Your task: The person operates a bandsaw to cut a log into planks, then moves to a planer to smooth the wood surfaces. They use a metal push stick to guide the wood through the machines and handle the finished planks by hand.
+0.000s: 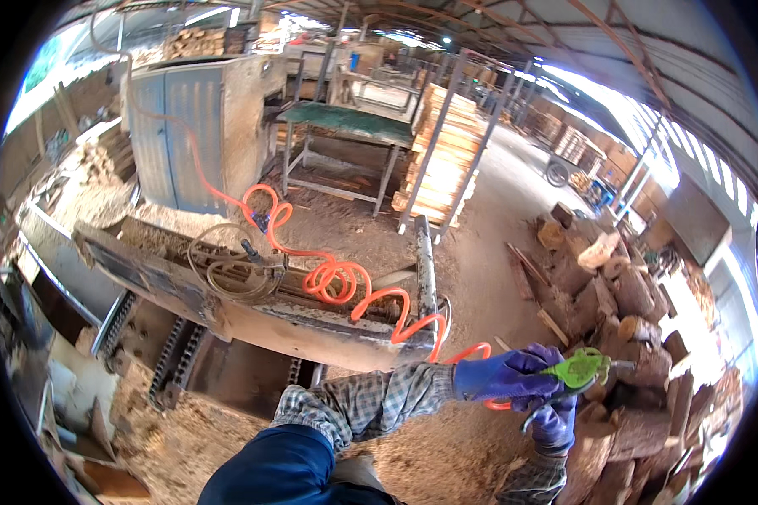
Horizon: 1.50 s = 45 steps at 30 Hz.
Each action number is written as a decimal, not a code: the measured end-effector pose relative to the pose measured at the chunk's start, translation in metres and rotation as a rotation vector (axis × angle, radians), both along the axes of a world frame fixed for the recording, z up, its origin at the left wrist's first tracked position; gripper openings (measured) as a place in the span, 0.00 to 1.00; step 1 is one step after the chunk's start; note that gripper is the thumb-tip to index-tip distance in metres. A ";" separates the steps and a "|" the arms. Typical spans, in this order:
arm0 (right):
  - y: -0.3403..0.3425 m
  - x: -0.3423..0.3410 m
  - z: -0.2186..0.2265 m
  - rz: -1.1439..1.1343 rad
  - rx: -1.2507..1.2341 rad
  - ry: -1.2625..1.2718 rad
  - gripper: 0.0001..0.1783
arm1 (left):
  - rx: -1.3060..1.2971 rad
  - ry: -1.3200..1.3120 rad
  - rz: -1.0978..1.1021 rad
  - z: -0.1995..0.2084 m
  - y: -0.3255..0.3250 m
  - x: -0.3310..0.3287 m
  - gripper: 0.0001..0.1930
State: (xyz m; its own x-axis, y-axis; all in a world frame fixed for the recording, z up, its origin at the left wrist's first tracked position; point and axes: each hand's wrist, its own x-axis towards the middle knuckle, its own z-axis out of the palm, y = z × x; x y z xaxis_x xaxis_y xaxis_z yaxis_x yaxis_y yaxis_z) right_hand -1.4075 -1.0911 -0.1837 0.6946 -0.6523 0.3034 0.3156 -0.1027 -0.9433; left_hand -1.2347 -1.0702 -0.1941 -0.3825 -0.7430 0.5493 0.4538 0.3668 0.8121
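My left hand (507, 375), in a blue glove with a plaid sleeve behind it, reaches to the right and grips a green air blow gun (583, 369). The gun's metal nozzle (623, 366) points right toward the cut logs. My right hand (554, 425), also gloved in blue, is curled just below the gun, closed around its lower end where the hose joins. An orange coiled air hose (337, 278) runs from the gun back across the machine bed to the grey cabinet.
A pile of cut log chunks (615, 286) lies right of my hands. A long steel machine bed (227, 295) with drive chains (173, 362) crosses the left. Behind stand a grey metal cabinet (185, 135), a green-topped table (345, 122) and stacked planks (442, 151). Sawdust covers the floor.
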 end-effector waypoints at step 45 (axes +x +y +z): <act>-0.003 0.582 -0.092 -0.203 -1.883 -0.379 0.13 | 0.653 -1.255 2.021 -0.084 0.026 0.170 0.13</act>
